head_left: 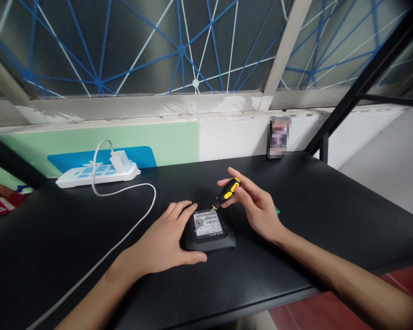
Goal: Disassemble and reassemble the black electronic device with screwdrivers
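A small dark device (231, 239) with a white printed label on its upper face lies on the black table. Around its left side rests my left hand (168, 236), thumb and fingers spread apart along its edges. My right hand (258, 204) grips a screwdriver (229, 189) by its black and yellow handle. The metal shaft slants down to the left across the label, and its tip is at the device's left part. Whether the tip sits in a screw is too small to tell. A bit of something green (277, 211) shows behind my right hand.
A white power strip (69, 178) with a plugged-in charger (119, 161) stands at the back left; its white cable (124, 236) runs forward across the table. A pixelated upright object (278, 137) leans on the back wall. A red packet (3, 201) is at the far left.
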{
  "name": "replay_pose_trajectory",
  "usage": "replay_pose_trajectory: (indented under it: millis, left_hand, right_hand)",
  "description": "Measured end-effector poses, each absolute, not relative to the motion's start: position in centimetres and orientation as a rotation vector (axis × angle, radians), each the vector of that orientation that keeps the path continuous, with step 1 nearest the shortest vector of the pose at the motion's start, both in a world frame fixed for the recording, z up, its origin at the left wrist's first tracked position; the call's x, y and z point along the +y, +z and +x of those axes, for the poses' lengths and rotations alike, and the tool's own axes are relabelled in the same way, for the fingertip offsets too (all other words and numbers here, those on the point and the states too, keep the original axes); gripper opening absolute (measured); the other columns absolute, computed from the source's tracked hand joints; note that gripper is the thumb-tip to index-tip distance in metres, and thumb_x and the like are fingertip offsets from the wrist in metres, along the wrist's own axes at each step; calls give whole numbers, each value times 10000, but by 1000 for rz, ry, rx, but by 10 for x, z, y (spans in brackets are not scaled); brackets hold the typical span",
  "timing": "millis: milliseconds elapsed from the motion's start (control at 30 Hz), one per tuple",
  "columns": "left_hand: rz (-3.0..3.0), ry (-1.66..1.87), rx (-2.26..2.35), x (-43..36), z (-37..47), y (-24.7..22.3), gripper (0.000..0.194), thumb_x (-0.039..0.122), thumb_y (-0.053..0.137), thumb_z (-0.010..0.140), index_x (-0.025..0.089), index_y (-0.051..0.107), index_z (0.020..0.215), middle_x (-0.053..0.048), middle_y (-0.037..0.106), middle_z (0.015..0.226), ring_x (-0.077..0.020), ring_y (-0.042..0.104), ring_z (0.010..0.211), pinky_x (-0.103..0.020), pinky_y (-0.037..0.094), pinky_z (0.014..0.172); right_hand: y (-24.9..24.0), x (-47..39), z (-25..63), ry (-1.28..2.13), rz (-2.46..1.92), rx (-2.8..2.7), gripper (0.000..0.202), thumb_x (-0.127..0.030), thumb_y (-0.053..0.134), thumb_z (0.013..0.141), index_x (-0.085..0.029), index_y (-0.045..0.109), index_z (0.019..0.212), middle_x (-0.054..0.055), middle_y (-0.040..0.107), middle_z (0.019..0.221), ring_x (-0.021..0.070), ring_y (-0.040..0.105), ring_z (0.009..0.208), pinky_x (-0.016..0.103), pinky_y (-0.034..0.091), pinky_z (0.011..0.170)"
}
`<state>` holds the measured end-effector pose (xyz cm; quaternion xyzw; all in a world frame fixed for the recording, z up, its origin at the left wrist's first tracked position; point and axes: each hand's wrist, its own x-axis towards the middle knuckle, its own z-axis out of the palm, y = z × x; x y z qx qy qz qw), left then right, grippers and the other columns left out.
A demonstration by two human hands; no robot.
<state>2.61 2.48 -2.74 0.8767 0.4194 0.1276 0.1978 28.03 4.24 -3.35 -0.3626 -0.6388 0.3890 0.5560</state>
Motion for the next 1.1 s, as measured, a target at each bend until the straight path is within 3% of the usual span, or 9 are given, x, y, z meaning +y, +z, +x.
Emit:
replay_pose_trajectory:
  millis: [133, 200, 333, 433, 500, 600, 700, 933, 1100]
  left_hand:
    - [2456, 321, 1179, 25, 27, -27, 961, 589, 771, 736, 222, 341, 1514, -153, 392, 1546, -401, 380, 1406, -589, 369, 1144]
    - [2465, 317, 1178, 26, 27, -27, 965, 592, 768, 739, 209, 338, 1513, -158, 385, 1549, -396, 377, 1407, -585, 368, 1148]
    - [2474, 345, 1169, 26, 26, -28, 958, 599, 770, 737, 233, 342, 1512, -150, 396, 1543, -403, 386, 1399, -592, 380, 1135]
    - [2466, 352, 1173, 25, 25, -29, 961, 600, 771, 736, 243, 340, 1517, -142, 396, 1546, -407, 382, 1403, -590, 382, 1135]
    - [2459, 349, 1181, 25, 25, -29, 963, 597, 775, 731, 244, 343, 1516, -138, 394, 1550, -408, 380, 1405, -591, 380, 1137]
    - [2464, 350, 1184, 25, 25, -30, 964, 594, 782, 728, 243, 346, 1512, -138, 397, 1549, -406, 383, 1404, -592, 374, 1143]
    - [2473, 346, 1179, 25, 26, -29, 959, 598, 777, 736, 241, 342, 1512, -136, 394, 1549, -398, 381, 1406, -583, 376, 1145]
    - [2464, 311, 1183, 25, 26, -27, 968, 609, 766, 740, 227, 332, 1516, -143, 376, 1559, -399, 371, 1411, -583, 371, 1149]
    - [2461, 290, 1201, 26, 26, -28, 982, 622, 762, 742, 213, 328, 1522, -150, 367, 1566, -397, 357, 1422, -578, 361, 1159]
  right_hand:
    - [-31, 42, 281, 843, -885, -1511, 301, -389, 623, 944, -278, 665, 1221, 0, 700, 920, 90, 663, 600, 256, 596, 608]
    - [-33, 41, 282, 826, -887, -1526, 267, -399, 589, 965, -278, 683, 1184, 6, 689, 954, 79, 653, 592, 244, 581, 597]
    - [-36, 41, 282, 943, -822, -1504, 386, -421, 466, 1014, -287, 595, 1352, 55, 690, 1098, 141, 702, 748, 327, 627, 683]
    - [-33, 41, 279, 1003, -811, -1449, 401, -402, 499, 999, -292, 572, 1377, 76, 675, 1238, 183, 724, 895, 379, 647, 747]
    - [-30, 40, 277, 984, -846, -1427, 405, -387, 550, 979, -293, 574, 1373, 66, 704, 1186, 186, 728, 914, 386, 647, 774]
    - [-27, 40, 276, 885, -900, -1429, 364, -371, 649, 928, -299, 636, 1285, 25, 727, 977, 155, 710, 782, 336, 640, 723]
    - [-29, 39, 278, 803, -917, -1472, 218, -375, 655, 926, -296, 710, 1122, 10, 700, 959, 111, 662, 668, 278, 610, 650]
    - [-35, 37, 281, 1027, -771, -1482, 434, -342, 448, 1021, -342, 478, 1455, 72, 599, 1385, 233, 689, 1128, 472, 571, 968]
    - [-30, 35, 276, 914, -773, -1486, 429, -278, 556, 985, -343, 506, 1406, 50, 676, 1217, 193, 726, 1006, 414, 604, 906]
